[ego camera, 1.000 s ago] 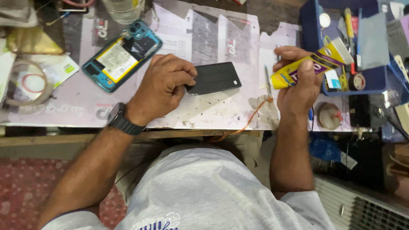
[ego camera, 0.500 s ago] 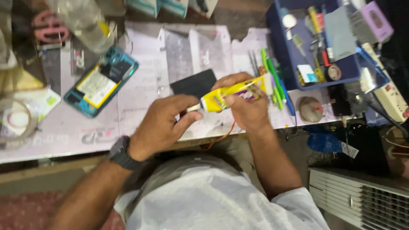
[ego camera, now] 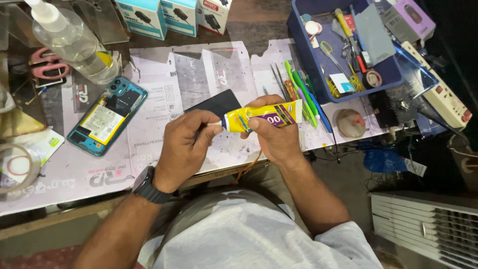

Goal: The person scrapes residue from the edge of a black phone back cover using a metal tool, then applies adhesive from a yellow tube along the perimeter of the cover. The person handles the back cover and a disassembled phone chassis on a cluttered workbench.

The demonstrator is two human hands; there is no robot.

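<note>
- Since half a second ago, both hands have drawn closer to the body's midline, and the yellow glue tube (ego camera: 264,115) now lies nearly level above the paper-covered table (ego camera: 164,99).
- Right hand (ego camera: 275,133) is wrapped around the tube's body (fingers closed on it).
- Left hand (ego camera: 185,148) pinches the tube's nozzle end between fingertips.
- Black panel (ego camera: 219,103) lies just behind the hands; opened teal phone (ego camera: 107,115) sits well left.

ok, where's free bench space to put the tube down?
Bare paper between the opened phone and the left hand, and above the black panel below the boxes. Crowded: the blue tray and the tools beside it.
</note>
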